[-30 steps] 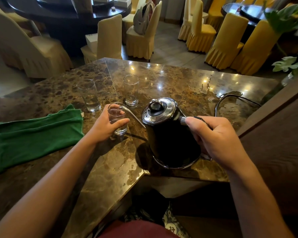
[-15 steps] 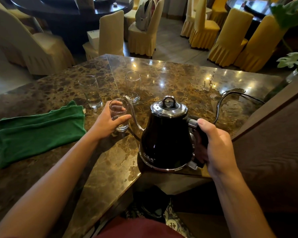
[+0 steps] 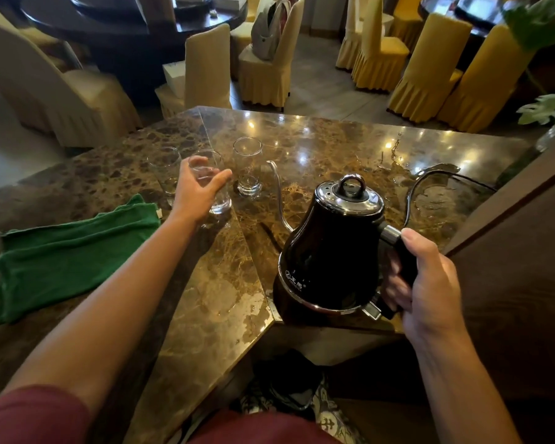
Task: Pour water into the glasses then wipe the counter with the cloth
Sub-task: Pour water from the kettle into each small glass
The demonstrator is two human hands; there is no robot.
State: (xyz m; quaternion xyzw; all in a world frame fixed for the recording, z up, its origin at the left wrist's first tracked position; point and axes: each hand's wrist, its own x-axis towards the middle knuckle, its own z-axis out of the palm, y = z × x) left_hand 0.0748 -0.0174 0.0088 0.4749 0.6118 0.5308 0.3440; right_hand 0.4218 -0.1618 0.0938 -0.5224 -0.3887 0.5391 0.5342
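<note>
Head view, single frame. Item: brown marble-patterned polished tabletop [image 3: 318, 149], angular front edge, glossy with lamp reflections. Item: black pear-shaped gooseneck kettle [image 3: 330, 251] with chrome lid and ring knob, held just above the tabletop near the front edge and tilted slightly; its thin spout is pointed toward the glasses. The kettle handle is clenched by the right hand [image 3: 430, 283]. Item: three clear tall drinking glasses in a row at mid-tabletop; the left glass [image 3: 165, 169] is set apart, a little water is seen in it; the middle glass [image 3: 213, 187] is loosely enclosed by the left hand [image 3: 196, 190], fingers spread, firm grip cannot be told; a little water is seen at its base; the right glass [image 3: 247, 166] is judged empty, just beside the spout tip. Item: folded green terry cloth [image 3: 68, 254], laid flat at the left, untouched. Item: dark cable [image 3: 430, 184], looped at the right beside wet patches. Risks noted: the right glass could be struck by the spout if the kettle is swung; the middle glass could be tipped by the left hand; water could be overshot onto the slick tabletop; the cable could be snagged by the kettle.
</note>
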